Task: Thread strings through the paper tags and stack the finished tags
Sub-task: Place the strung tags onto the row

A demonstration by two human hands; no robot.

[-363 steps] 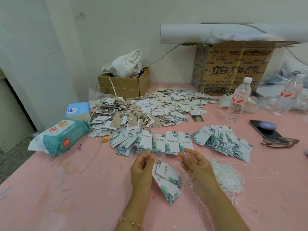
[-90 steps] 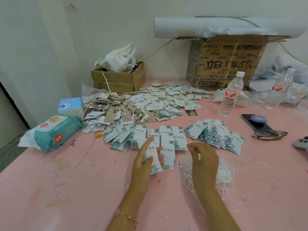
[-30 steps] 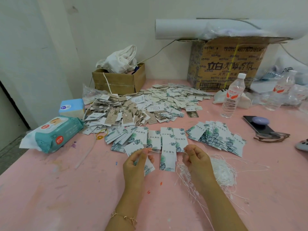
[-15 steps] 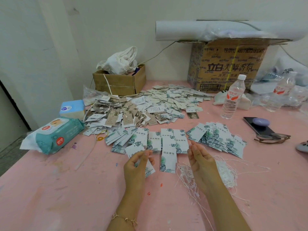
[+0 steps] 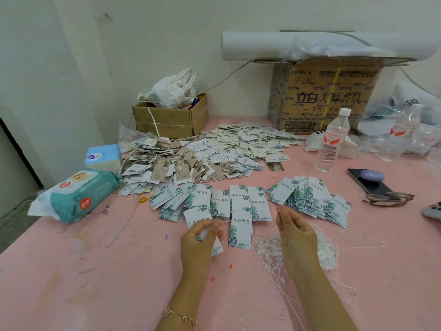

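Paper tag (image 5: 200, 219) gripped in our curled left hand (image 5: 198, 243); our right hand (image 5: 296, 234) pinches a white string (image 5: 277, 211).

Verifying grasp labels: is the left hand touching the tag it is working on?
Touching. The head view shows the left hand gripping the tag, with its fingers curled round the lower part of the tag.

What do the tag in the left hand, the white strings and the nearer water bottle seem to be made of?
Tag, held by the left hand: probably matte card; it looks stiff and flat, with printed leaves and characters. Strings, one pinched by the right hand: thin white cord, limp and tangled; fibre cannot be told. Bottle: clear glossy plastic, apparently; see-through ribbed wall, white cap.
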